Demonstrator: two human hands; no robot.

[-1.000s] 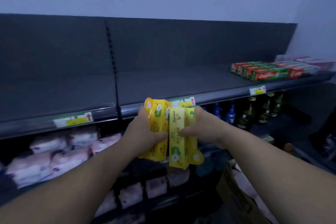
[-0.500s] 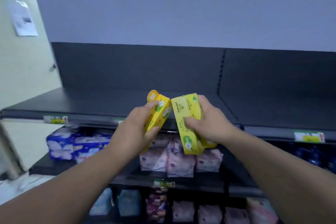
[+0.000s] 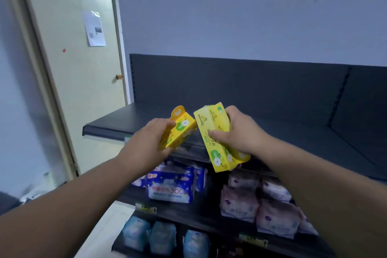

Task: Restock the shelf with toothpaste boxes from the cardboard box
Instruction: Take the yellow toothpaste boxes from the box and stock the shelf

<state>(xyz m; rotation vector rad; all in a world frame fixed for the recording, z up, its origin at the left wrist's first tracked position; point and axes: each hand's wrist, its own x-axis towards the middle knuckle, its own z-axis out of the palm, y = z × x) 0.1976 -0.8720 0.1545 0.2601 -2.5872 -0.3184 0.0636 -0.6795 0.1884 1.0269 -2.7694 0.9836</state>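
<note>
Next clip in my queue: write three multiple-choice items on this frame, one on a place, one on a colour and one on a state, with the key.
1. Where do the blue-and-white packs lie relative to the dark top shelf?
A) on it
B) on the shelf below it
C) stacked above it

2. What colour are the toothpaste boxes?
A) red
B) white
C) yellow

3. What is the left hand doing?
A) hanging empty
B) gripping a box
C) pressing flat on the door

Key:
1 B, the packs sit one level under the top shelf.
2 C, the boxes in the left hand and the right hand are all yellow.
3 B, its fingers curl round a box.
</note>
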